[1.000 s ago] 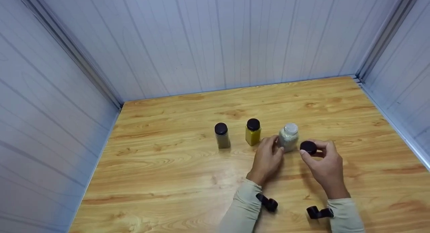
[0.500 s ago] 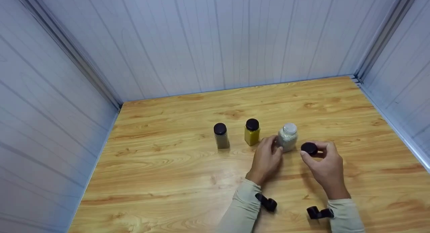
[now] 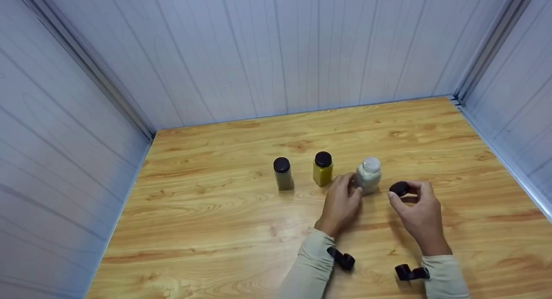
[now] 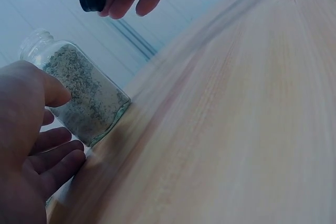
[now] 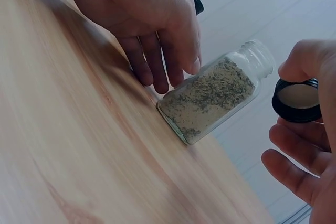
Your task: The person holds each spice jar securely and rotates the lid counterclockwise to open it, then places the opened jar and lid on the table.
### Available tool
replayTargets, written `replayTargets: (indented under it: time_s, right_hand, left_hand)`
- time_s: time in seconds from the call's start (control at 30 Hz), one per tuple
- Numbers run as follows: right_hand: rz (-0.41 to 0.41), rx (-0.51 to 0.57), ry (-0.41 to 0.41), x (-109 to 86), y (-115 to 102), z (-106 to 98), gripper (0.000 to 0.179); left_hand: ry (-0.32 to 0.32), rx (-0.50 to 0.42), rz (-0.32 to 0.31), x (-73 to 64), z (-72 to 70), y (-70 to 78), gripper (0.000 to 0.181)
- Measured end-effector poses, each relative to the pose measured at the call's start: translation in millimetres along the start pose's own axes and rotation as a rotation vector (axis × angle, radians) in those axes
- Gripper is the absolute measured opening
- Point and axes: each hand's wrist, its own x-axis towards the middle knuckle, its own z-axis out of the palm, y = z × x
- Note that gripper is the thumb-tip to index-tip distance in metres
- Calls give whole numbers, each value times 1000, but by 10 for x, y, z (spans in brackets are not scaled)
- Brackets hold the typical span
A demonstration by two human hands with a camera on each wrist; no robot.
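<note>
From the head view I see the uncapped jar (image 3: 368, 178) upright on the table (image 3: 207, 230), with the left hand (image 3: 340, 204) at its left, thumb and fingers curled round it. Right of the jar, the right hand (image 3: 420, 212) pinches a black lid (image 3: 399, 188). Left of the jar stand a yellow bottle (image 3: 323, 171) and, farther off, a grey bottle (image 3: 283, 179), both capped. In the left wrist view, speckled flakes (image 4: 79, 93) fill most of the jar. In the right wrist view, the lid shows its hollow underside near the jar's mouth, apart from it.
</note>
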Motion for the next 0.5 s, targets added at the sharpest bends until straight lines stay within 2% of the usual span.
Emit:
replayTargets:
  time_s: [0.5]
  right_hand:
    - [-46, -32, -26, 8, 53, -13, 47]
  left_hand:
    - [16, 4, 29, 11, 3, -19, 40]
